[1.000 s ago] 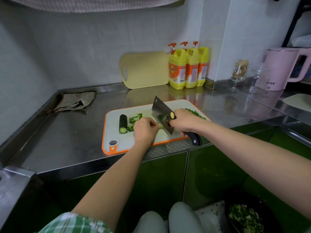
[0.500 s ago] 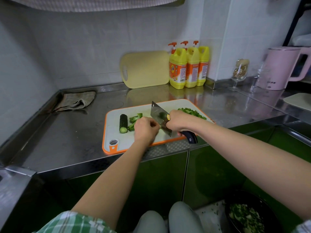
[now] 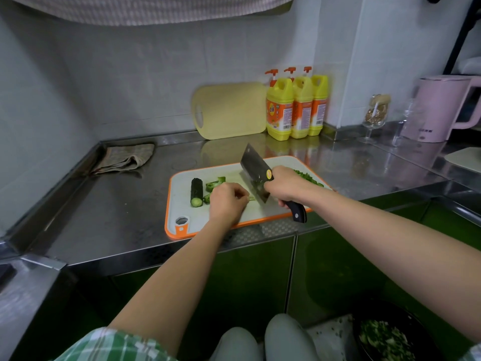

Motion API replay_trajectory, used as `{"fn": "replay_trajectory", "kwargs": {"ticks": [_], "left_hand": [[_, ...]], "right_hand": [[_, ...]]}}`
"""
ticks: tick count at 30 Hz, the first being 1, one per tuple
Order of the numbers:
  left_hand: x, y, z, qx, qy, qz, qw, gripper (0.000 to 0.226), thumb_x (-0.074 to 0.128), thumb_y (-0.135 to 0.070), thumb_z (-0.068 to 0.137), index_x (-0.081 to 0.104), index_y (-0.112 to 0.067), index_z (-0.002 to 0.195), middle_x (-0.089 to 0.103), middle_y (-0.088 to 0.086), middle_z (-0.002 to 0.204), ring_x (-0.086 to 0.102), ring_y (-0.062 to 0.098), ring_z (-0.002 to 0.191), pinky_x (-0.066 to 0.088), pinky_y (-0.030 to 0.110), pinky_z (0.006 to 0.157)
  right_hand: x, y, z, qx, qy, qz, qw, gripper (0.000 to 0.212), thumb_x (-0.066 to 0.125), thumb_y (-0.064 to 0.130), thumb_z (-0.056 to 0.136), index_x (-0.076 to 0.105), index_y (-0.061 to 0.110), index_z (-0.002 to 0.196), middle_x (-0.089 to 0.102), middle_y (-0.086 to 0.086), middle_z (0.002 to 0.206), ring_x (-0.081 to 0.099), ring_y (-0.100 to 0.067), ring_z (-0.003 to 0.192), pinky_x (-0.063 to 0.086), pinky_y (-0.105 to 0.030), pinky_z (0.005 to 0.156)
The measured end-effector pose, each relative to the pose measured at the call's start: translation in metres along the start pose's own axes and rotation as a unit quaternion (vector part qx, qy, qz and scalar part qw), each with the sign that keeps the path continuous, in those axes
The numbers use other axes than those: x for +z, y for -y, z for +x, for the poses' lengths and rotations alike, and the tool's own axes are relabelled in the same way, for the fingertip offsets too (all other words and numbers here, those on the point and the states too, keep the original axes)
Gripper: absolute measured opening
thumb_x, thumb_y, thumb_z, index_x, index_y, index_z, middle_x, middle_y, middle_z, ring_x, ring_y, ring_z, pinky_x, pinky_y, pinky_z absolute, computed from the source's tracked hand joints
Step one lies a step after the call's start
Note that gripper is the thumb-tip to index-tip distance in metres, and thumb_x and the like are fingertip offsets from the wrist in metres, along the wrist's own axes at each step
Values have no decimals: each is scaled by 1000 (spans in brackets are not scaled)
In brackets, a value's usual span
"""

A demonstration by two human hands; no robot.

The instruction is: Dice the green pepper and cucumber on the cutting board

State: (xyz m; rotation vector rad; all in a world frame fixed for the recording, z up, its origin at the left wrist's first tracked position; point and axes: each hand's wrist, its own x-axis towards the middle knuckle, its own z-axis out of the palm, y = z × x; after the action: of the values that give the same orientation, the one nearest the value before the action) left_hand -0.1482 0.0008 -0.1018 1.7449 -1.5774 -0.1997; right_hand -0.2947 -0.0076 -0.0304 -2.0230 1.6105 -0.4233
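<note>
Steel bench (image 3: 117, 217) in a white-tiled corner — an orange-rimmed cutting board (image 3: 179, 204) carries a cucumber (image 3: 196, 192) stub and green pepper (image 3: 212, 184) strips. The left hand (image 3: 227, 201) curls its fingers over the pepper; the right hand (image 3: 286, 186) grips a cleaver (image 3: 253, 168).

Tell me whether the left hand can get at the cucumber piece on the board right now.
Probably yes. The cucumber piece lies just left of the left hand on the cutting board, with only loose pepper strips between them. The cleaver is on the hand's other side.
</note>
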Motion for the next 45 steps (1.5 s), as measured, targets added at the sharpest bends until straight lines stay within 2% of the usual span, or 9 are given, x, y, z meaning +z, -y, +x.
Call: {"fn": "replay_trajectory", "kwargs": {"ticks": [5, 9, 14, 18, 24, 30, 38, 41, 45], "left_hand": [[2, -2, 0, 4, 0, 22, 1000, 6, 73, -18, 83, 77, -15, 81, 73, -1, 82, 55, 8, 72, 41, 20, 68], [5, -3, 1, 11, -1, 29, 1000, 7, 71, -14, 81, 76, -15, 77, 73, 0, 80, 62, 16, 80, 51, 30, 78], [6, -3, 1, 17, -4, 33, 999, 7, 71, -13, 81, 76, -12, 76, 72, 2, 79, 61, 17, 75, 52, 33, 81], [3, -5, 1, 28, 15, 46, 998, 9, 70, -16, 83, 77, -11, 82, 74, 3, 84, 60, 14, 75, 50, 28, 74], [-5, 3, 1, 2, 0, 50, 999, 25, 61, -17, 86, 71, -21, 109, 71, -2, 101, 57, 21, 104, 47, 31, 87], [-4, 2, 0, -1, 16, 95, 995, 24, 64, -25, 85, 72, -24, 107, 70, 0, 100, 52, 21, 110, 49, 34, 88], [9, -6, 8, 6, 5, 154, 988, 16, 64, -29, 87, 76, -21, 95, 72, 3, 95, 51, 27, 113, 50, 34, 76], [14, -7, 11, 14, -12, 154, 988, 17, 60, -23, 87, 76, -18, 88, 72, 4, 88, 53, 28, 103, 44, 33, 68], [18, -4, 14, 45, -5, 174, 984, 22, 54, -20, 91, 73, -10, 90, 69, 10, 91, 49, 29, 100, 39, 35, 71]], "right_hand": [[1, 9, -12, -1, 32, -59, 998, 12, 41, 2, 91, 51, 2, 84, 56, -12, 54, 54, -23, 46, 42, -22, 44], [8, 10, -12, 8, 39, -79, 996, 18, 42, 3, 93, 49, 3, 77, 55, -11, 50, 50, -17, 34, 39, -19, 37], [11, 14, -10, 4, 32, -107, 994, 21, 43, 2, 93, 46, 5, 72, 54, -9, 51, 50, -16, 38, 37, -20, 37], [15, 9, -2, 20, 20, -89, 996, 11, 43, 2, 92, 49, 3, 83, 55, -10, 57, 54, -18, 43, 41, -23, 41], [6, -9, 4, 38, 3, 18, 999, 10, 39, 0, 92, 46, 0, 99, 52, -14, 63, 52, -23, 48, 44, -29, 50], [-4, -5, -8, 25, 29, -13, 999, 12, 39, 3, 92, 50, 1, 96, 55, -14, 65, 54, -24, 52, 45, -27, 48], [-10, -2, -12, 13, 49, -96, 994, 10, 41, 1, 91, 47, 3, 83, 55, -12, 59, 53, -20, 44, 39, -21, 41], [-7, -1, -6, 17, 51, -111, 992, 9, 43, 1, 90, 49, 0, 85, 55, -13, 59, 54, -20, 43, 40, -22, 40], [7, -4, 7, 13, 12, -72, 997, 7, 42, 0, 92, 49, -1, 94, 55, -15, 68, 55, -22, 45, 43, -25, 42]]}}
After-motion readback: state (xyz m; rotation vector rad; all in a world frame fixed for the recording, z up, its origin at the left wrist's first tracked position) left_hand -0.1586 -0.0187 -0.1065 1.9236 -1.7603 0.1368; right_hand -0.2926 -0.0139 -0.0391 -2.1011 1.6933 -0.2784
